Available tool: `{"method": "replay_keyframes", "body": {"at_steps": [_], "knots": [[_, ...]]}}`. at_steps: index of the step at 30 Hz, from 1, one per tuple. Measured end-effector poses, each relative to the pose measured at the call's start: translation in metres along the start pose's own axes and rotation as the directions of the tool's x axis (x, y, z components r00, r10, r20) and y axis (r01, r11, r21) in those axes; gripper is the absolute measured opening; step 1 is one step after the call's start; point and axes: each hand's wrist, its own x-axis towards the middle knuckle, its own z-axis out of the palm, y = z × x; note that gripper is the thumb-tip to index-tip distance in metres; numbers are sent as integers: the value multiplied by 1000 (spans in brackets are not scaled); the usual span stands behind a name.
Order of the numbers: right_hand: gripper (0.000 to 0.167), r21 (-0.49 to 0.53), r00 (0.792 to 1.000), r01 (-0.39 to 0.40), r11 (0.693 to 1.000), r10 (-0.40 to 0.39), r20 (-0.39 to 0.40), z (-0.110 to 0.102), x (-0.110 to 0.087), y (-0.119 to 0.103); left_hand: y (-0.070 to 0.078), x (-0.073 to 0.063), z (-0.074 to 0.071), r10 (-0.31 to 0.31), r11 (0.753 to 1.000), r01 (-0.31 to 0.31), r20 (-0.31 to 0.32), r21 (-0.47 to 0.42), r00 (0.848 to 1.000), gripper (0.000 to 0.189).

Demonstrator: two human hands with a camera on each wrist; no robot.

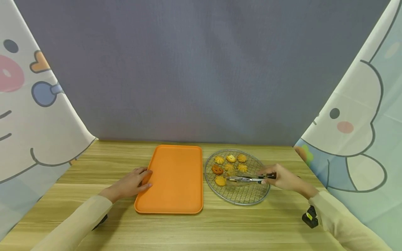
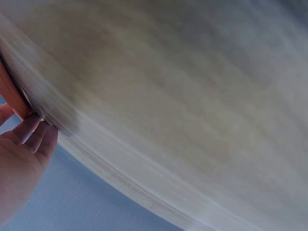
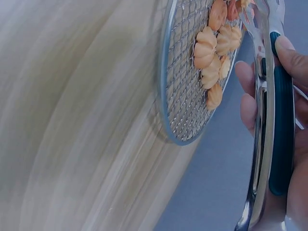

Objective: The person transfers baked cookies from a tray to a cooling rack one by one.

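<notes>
My right hand (image 1: pixel 280 177) grips a pair of metal tongs (image 3: pixel 262 110) with dark green grips, thumb on one arm and fingers on the other. The tongs reach left across a round wire rack (image 1: pixel 245 199), their tips right at a round yellow cookie (image 1: pixel 221 180) near its left rim. Several piped cookies (image 3: pixel 205 48) lie on the mesh, along with a browner pretzel-shaped one (image 1: pixel 217 169). At the left edge of an orange tray (image 1: pixel 176 181), my left hand (image 1: pixel 132 183) holds the rim, its thumb lying over the edge. The tray bears nothing.
Tray and rack stand side by side on a wood-grain table (image 1: pixel 238 226), with a narrow gap between them. A grey cloth wall (image 1: pixel 201 76) rises behind the table. Printed cartoon sheets hang at the left (image 1: pixel 41 132) and right sides.
</notes>
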Motion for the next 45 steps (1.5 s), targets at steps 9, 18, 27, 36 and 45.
{"method": "replay_keyframes", "body": {"at_steps": [9,18,27,36,45], "knots": [[24,-21,999,35,999,-34,22,-1,-13,2,-1,0,0,-1,1000,1,-4,-2,1000,55],[25,-46,999,41,998,-40,23,0,-19,6,0,-1,0,2,1000,-2,-1,-1,1000,55],[28,16,998,58,998,-58,27,0,-21,8,1,-1,-1,-8,1000,9,7,-14,1000,56],[27,-55,998,70,996,-70,10,0,-22,10,0,-1,0,7,1000,-7,-2,-8,1000,55],[28,9,998,58,998,-58,-23,-4,-23,11,0,-1,-1,12,1000,-12,-6,-11,1000,54]]}}
